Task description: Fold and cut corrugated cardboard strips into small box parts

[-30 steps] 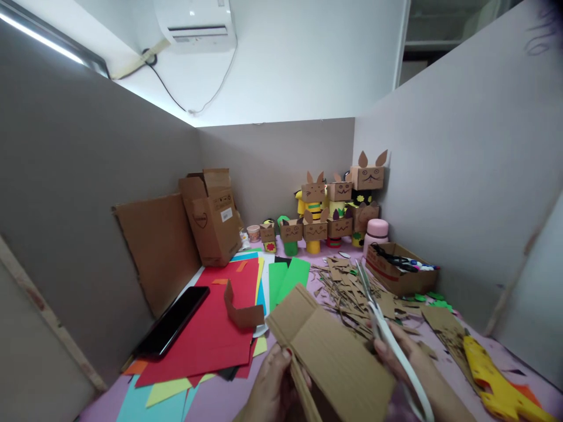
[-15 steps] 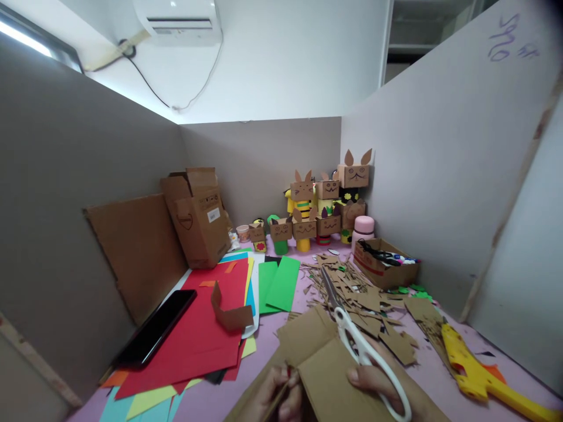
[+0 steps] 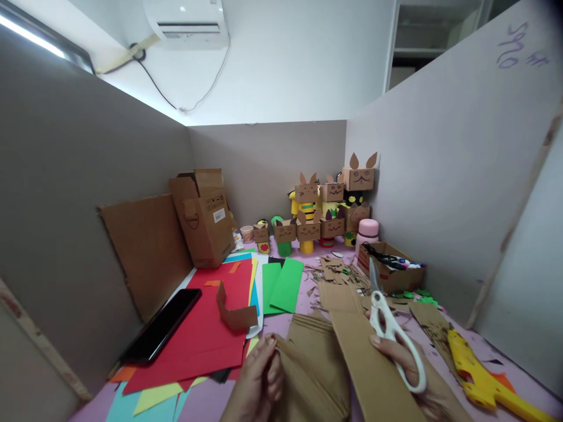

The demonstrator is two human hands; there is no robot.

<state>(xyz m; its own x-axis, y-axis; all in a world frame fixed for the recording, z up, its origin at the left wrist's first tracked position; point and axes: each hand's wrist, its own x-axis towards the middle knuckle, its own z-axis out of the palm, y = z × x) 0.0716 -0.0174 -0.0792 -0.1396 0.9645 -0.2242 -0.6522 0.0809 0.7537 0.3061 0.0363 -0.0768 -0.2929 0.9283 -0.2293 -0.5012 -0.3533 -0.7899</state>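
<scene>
Low in the middle, my left hand (image 3: 261, 375) is closed at the left edge of a creased brown cardboard sheet (image 3: 319, 363), fingers curled against it. My right hand (image 3: 409, 360) grips a long folded cardboard strip (image 3: 367, 346), the thumb on its face. The same hand carries white-handled scissors (image 3: 389, 319), blades pointing up and away. Strip and sheet lie close together, with the strip to the right; I cannot tell whether they are still joined below. Part of the right hand's fingers is hidden behind the strip.
Cardboard scraps (image 3: 336, 269) litter the purple table beyond my hands. On the right are a yellow glue gun (image 3: 470, 369) and a small box of pens (image 3: 391, 272). Red paper (image 3: 193, 346), a black phone (image 3: 162, 325) and green sheets (image 3: 285, 284) lie left. Cardboard animal figures (image 3: 308, 228) stand behind.
My hands have moved apart. The right hand has shifted right with the scissors and the cardboard strip, and the left hand slightly left. More of the creased sheet now shows between them.
</scene>
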